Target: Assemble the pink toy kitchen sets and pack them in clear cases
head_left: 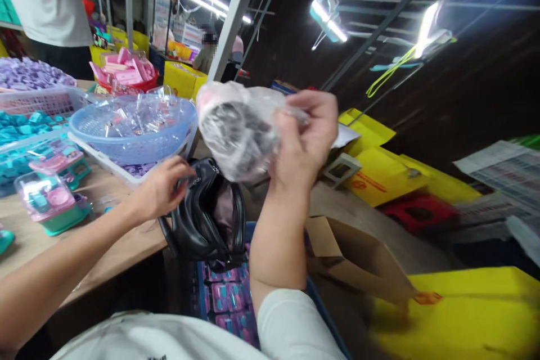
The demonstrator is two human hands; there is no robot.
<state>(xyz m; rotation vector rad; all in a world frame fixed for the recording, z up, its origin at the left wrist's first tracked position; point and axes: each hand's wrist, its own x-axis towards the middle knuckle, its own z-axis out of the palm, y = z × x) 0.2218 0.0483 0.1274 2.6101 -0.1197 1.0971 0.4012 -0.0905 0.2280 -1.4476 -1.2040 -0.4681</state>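
My right hand is raised in front of me, its fingers pinching a clear plastic bag. Something dark and something pinkish-white show inside the bag, but I cannot make out what they are. My left hand is closed on the edge of a black handbag, near its zipper. The handbag gapes at the top and a pale pink lining shows. It sits at the table's edge, over a blue crate of pink and blue packaged pieces.
On the table stand a blue basket of clear packets, a tub of turquoise parts and small toy sets. A cardboard box and yellow boxes lie at right. A person stands back left.
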